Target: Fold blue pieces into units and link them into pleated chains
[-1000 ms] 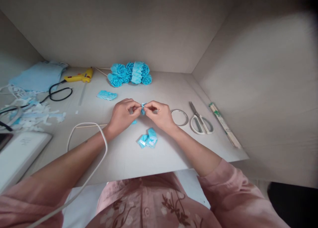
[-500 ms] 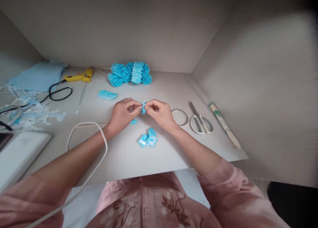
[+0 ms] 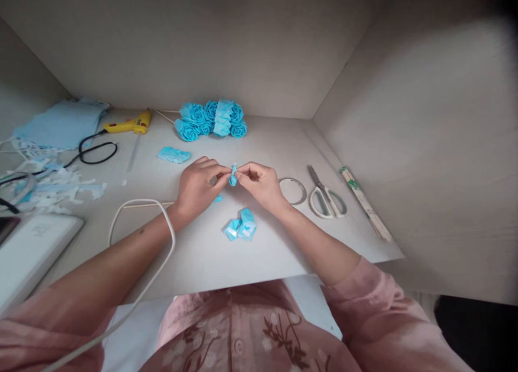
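Observation:
Between the fingertips of my left hand (image 3: 204, 182) and my right hand (image 3: 259, 182) is a small folded piece of blue material (image 3: 233, 175). Both hands pinch it, one from each side, above the table. Below them lie crumpled blue pieces (image 3: 246, 224) with paler patches. Another blue scrap (image 3: 218, 198) shows partly from behind my left hand. A flat ruffled blue strip (image 3: 174, 155) rests beyond that hand. Farther back are several blue rosette flowers (image 3: 204, 121) on thin sticks, with a pleated blue band among them.
At left are a yellow glue gun (image 3: 128, 124), stacked blue sheets (image 3: 65, 124), white scraps (image 3: 60, 187) and a white box-like device (image 3: 44, 253). A white cable (image 3: 173, 237) loops over my left forearm. Rightward lie a roll of tape (image 3: 294, 191), scissors (image 3: 326, 195) and packed sticks (image 3: 364, 202).
The blue piece has turned slightly between my fingertips, and my left fingers have shifted a little. The other things on the table stay as they were.

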`<state>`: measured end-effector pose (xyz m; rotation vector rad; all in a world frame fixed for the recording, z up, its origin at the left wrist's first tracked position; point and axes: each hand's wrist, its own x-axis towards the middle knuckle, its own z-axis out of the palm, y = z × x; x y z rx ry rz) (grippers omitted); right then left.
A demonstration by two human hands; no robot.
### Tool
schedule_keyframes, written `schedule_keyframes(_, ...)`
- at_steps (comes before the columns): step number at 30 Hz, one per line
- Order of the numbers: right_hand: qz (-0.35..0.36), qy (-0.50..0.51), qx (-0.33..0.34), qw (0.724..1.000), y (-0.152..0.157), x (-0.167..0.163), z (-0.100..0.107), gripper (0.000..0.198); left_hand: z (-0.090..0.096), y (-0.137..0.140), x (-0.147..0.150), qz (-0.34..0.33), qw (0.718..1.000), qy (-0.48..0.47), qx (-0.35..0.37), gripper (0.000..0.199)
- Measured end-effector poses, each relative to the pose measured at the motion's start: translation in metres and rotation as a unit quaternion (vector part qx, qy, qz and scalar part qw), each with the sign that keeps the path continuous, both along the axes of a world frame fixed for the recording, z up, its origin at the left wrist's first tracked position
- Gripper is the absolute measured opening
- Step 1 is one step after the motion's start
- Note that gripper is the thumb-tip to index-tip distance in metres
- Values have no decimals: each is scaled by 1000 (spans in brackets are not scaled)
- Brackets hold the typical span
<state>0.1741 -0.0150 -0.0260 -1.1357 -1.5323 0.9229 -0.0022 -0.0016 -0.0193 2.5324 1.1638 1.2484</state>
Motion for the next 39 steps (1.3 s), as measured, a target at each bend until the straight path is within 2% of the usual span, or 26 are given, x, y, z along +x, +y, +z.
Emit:
schedule_keyframes(5,-3,-10,-3,1000,0,0,-1,17,0,0,-1,7,999,26,22,18)
schedule_keyframes(26,1,7,-20,1000,1,-1,-1,19,2,-3,0,22,997,69,37,22)
schedule_keyframes(35,8,-3,-12,1000,-1,-3,-2,14,3,-9,0,81,968,186,147,28)
schedule_keyframes(39,9,-1,-19,1000,0,-2,-2,15,3,-7,1,82,978,154,114,23)
